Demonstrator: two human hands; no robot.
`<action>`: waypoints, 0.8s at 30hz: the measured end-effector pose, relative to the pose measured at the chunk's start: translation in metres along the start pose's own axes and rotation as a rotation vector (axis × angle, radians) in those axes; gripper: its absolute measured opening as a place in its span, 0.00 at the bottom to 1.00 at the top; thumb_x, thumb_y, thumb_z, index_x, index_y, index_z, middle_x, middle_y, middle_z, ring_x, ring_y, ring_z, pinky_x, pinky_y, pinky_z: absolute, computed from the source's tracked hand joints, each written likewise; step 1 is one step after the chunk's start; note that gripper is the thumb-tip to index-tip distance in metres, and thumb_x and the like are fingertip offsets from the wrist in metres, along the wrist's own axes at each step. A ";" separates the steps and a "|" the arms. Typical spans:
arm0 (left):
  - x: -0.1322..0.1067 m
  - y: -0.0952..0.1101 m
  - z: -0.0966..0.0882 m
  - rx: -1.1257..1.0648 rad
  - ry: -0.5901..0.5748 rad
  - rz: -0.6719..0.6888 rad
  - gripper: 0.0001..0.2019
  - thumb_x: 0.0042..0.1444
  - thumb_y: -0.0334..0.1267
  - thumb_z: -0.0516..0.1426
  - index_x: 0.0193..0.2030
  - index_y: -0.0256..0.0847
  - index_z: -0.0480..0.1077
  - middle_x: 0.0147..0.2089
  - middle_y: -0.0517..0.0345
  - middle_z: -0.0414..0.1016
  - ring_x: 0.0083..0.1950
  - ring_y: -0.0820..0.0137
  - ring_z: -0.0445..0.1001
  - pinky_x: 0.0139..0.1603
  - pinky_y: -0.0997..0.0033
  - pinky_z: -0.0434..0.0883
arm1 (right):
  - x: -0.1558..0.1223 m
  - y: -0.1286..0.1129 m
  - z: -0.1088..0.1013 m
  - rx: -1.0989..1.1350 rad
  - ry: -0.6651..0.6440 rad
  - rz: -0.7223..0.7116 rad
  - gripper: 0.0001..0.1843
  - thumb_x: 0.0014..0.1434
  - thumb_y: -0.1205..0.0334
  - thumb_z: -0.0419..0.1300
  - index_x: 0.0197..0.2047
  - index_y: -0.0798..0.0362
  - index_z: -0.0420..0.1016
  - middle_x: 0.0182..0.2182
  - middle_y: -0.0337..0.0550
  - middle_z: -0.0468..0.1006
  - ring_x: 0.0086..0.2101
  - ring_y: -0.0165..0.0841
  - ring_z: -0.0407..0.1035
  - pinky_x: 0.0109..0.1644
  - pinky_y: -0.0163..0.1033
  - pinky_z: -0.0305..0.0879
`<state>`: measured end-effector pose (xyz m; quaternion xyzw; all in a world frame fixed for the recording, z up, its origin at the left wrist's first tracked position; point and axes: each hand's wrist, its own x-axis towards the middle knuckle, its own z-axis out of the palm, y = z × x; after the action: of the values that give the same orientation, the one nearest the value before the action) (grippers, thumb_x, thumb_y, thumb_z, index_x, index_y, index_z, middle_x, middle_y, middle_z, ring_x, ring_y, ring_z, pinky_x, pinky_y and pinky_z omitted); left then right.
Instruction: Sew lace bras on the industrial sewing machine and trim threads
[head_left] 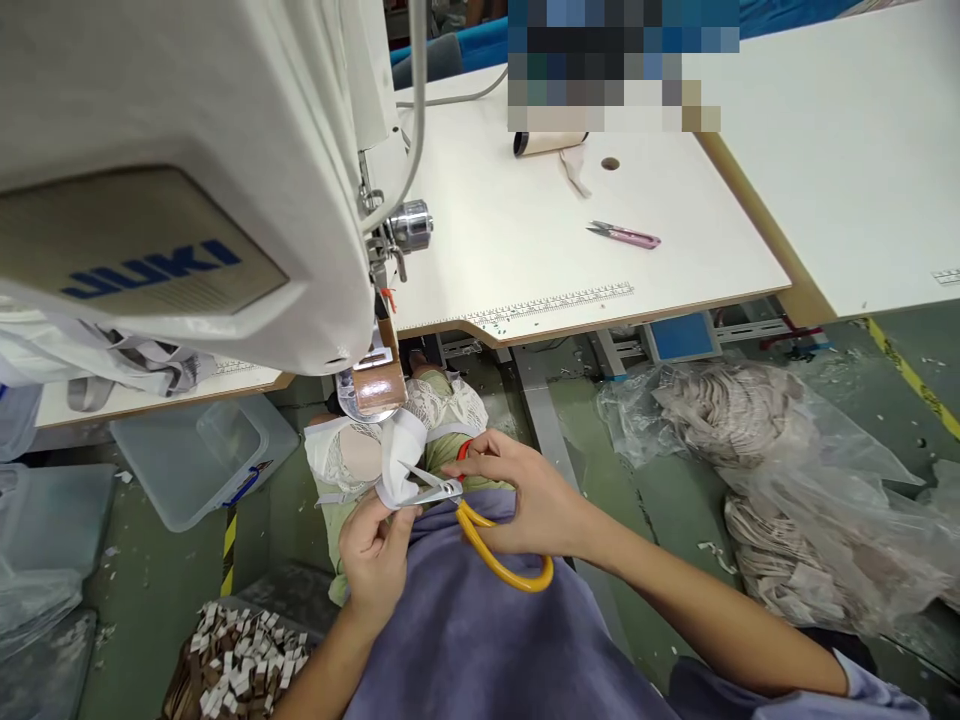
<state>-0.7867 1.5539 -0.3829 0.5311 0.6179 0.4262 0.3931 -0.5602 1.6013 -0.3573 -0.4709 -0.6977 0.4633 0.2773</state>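
Note:
My right hand (525, 490) is closed on a pair of scissors (491, 568) with a yellow handle loop and a red one. Their parted blades reach left to a white fabric strip (397, 450). Thumb and fingers of my left hand (379, 550) pinch the strip's lower end, close to the blade tips. Below the sewing machine's arm end, a lace bra (349, 450) lies across the lap, with pale cups and white lace. Whether the strip is joined to the bra is hard to see.
A white sewing machine (150, 180) fills the upper left. Pink thread snips (626, 235) and a fabric roll (551, 143) lie on the white table (487, 220). Clear plastic bins (202, 460) stand at left, bagged beige pieces (735, 410) at right. Brown-and-white pieces (232, 660) are piled below.

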 end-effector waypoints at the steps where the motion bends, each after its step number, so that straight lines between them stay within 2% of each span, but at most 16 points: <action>1: -0.001 -0.001 0.001 -0.002 0.006 -0.006 0.06 0.60 0.39 0.62 0.36 0.44 0.81 0.33 0.55 0.80 0.36 0.63 0.76 0.40 0.67 0.71 | 0.000 0.000 0.000 -0.007 0.000 0.002 0.30 0.45 0.63 0.71 0.54 0.44 0.79 0.43 0.43 0.71 0.41 0.37 0.70 0.44 0.43 0.69; 4: -0.001 -0.003 0.003 0.032 0.021 0.024 0.06 0.59 0.39 0.62 0.36 0.44 0.82 0.34 0.54 0.81 0.36 0.63 0.76 0.41 0.67 0.71 | 0.001 -0.003 0.002 -0.012 -0.006 0.002 0.31 0.43 0.64 0.72 0.53 0.44 0.80 0.43 0.43 0.71 0.41 0.37 0.70 0.45 0.43 0.69; 8: 0.004 -0.002 0.001 0.095 -0.002 0.144 0.05 0.58 0.35 0.63 0.38 0.45 0.82 0.35 0.55 0.83 0.37 0.64 0.78 0.42 0.68 0.72 | 0.002 -0.008 0.008 -0.007 -0.013 0.008 0.31 0.42 0.63 0.72 0.53 0.44 0.80 0.42 0.42 0.71 0.41 0.37 0.70 0.46 0.43 0.69; 15: 0.003 -0.008 -0.002 0.086 0.021 0.348 0.07 0.59 0.29 0.61 0.40 0.43 0.80 0.34 0.58 0.82 0.35 0.68 0.79 0.37 0.72 0.74 | -0.002 -0.001 0.005 0.054 -0.047 0.033 0.31 0.43 0.62 0.72 0.54 0.45 0.81 0.41 0.42 0.70 0.41 0.36 0.70 0.45 0.42 0.69; 18: 0.001 -0.013 -0.001 0.104 0.032 0.361 0.07 0.59 0.27 0.61 0.40 0.42 0.80 0.35 0.58 0.82 0.35 0.69 0.80 0.38 0.73 0.75 | -0.003 -0.001 0.005 0.067 -0.042 0.054 0.30 0.43 0.63 0.71 0.53 0.46 0.81 0.41 0.43 0.70 0.41 0.37 0.70 0.46 0.42 0.69; 24: -0.001 -0.013 0.000 0.089 0.001 0.388 0.08 0.59 0.28 0.61 0.42 0.42 0.79 0.35 0.58 0.82 0.35 0.70 0.79 0.39 0.74 0.74 | -0.003 -0.007 0.011 0.093 -0.054 0.054 0.33 0.41 0.62 0.72 0.54 0.43 0.81 0.40 0.41 0.69 0.39 0.36 0.69 0.43 0.41 0.68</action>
<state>-0.7913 1.5524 -0.3955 0.6569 0.5224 0.4664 0.2793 -0.5704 1.5935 -0.3557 -0.4636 -0.6697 0.5149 0.2673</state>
